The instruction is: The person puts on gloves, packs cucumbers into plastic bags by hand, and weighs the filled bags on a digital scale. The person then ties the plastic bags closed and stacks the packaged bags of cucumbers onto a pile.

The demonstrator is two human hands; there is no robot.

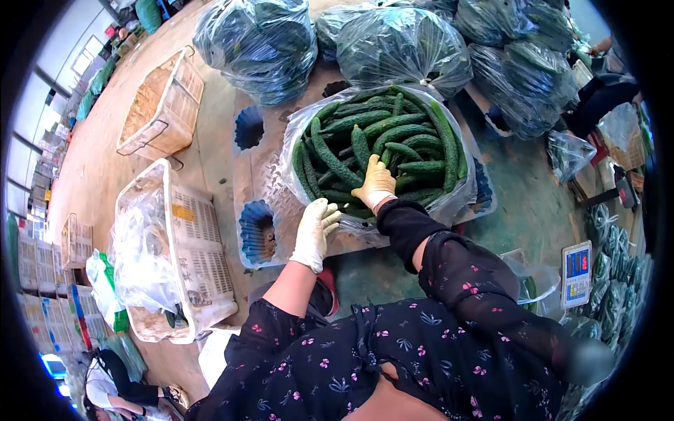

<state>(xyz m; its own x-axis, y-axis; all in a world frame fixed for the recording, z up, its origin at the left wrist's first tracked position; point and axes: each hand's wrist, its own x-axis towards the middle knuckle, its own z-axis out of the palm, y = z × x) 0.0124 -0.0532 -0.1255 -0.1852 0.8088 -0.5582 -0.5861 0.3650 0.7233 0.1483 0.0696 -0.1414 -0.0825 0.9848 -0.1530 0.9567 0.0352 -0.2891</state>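
Note:
A large clear plastic bag (pixel 289 163) stands with its mouth spread wide, full of dark green bumpy cucumbers (pixel 330 160). My right hand (pixel 376 185), in a yellowish glove, reaches into the middle of the pile. Its fingers are curled round a cucumber (pixel 385 158) that points away from me and is partly covered by them. At the bag's near left edge is my left hand (pixel 314 233), in a whitish glove. Its fingers are loosely bent and apart, with nothing in them.
Under the bag lies a pallet (pixel 295 235) with blue cup-shaped recesses. Tied bags of cucumbers (pixel 400 52) stand behind it. A white crate (pixel 203 256) holds plastic film on the left, with another crate (pixel 165 105) beyond. A scale display (pixel 576 274) is at right; people work nearby.

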